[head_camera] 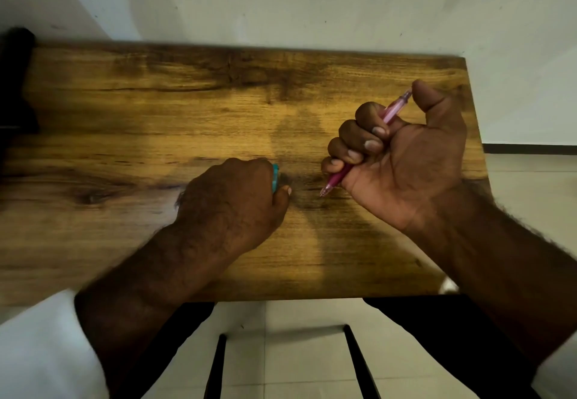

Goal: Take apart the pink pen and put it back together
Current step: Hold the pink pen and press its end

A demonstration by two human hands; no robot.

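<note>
My right hand grips the pink pen in a fist over the right half of the wooden table. The pen runs diagonally: its tip pokes out below the little finger, pointing down-left near the tabletop, and its top end meets my thumb. The pen looks whole. My left hand lies knuckles-up near the table's middle, fingers curled round a small teal object. Only a sliver of the teal object shows past the fingers, so I cannot tell what it is. A short gap separates the two hands.
The table's far edge meets a white wall. A dark object sits at the far left edge. Below the near edge are pale floor tiles and black legs of a frame. White sleeves cover both forearms.
</note>
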